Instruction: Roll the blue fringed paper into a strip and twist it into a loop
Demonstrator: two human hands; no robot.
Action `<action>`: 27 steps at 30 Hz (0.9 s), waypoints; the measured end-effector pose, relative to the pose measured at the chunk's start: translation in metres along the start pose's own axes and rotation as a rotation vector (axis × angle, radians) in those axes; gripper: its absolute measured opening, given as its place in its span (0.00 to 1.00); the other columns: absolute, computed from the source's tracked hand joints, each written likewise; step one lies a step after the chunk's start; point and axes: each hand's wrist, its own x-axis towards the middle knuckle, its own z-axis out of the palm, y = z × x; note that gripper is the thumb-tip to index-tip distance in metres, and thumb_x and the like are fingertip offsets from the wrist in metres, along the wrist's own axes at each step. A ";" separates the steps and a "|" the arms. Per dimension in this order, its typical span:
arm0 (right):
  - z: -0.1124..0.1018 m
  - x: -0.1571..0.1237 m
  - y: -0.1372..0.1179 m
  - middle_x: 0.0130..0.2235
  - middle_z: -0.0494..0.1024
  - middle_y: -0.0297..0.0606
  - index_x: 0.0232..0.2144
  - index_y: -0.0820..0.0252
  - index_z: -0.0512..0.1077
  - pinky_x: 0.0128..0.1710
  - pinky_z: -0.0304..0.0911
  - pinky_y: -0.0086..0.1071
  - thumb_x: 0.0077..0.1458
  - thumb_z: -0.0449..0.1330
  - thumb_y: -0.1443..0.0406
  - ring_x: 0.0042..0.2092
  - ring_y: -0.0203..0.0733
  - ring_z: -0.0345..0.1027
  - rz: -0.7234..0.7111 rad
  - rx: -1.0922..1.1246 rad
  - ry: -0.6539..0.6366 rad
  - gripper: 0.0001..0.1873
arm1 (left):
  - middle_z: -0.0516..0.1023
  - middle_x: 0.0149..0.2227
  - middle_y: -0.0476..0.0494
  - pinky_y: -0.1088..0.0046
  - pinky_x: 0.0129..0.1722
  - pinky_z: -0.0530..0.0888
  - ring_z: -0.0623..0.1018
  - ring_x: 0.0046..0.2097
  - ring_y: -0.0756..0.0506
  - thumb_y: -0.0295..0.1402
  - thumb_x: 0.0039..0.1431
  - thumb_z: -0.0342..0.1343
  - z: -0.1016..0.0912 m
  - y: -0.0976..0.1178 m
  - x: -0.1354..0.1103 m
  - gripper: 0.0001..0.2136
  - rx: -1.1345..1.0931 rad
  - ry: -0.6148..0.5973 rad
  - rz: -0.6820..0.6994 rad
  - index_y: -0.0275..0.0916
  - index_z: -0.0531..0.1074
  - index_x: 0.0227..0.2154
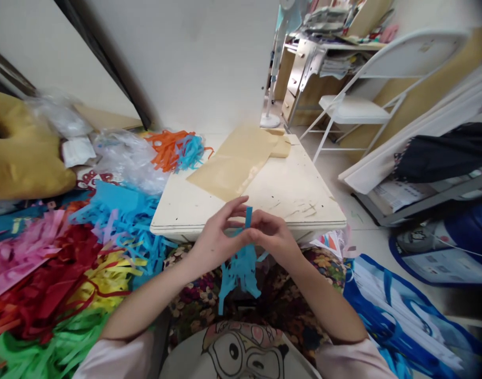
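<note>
My left hand and my right hand meet just in front of the near edge of a small cream table. Both pinch the top of a blue cut-paper piece, which hangs down over my lap in ragged strips. A short blue strip end sticks up between the fingertips. Fingers of both hands are curled round the paper.
Piles of fringed paper lie at the left: blue, pink, red, yellow, green. Orange and blue strips and brown paper sheets lie on the table. A white folding chair stands beyond; blue bags sit at the right.
</note>
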 end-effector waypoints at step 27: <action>0.005 0.259 0.002 0.24 0.66 0.30 0.24 0.65 0.63 0.23 0.58 0.23 0.50 0.49 0.69 0.23 0.26 0.60 0.278 -0.189 0.122 0.06 | 0.71 0.34 0.37 0.70 0.25 0.65 0.73 0.30 0.41 0.34 0.52 0.41 -0.079 -0.025 0.092 0.23 1.487 0.460 -0.095 0.36 0.49 0.52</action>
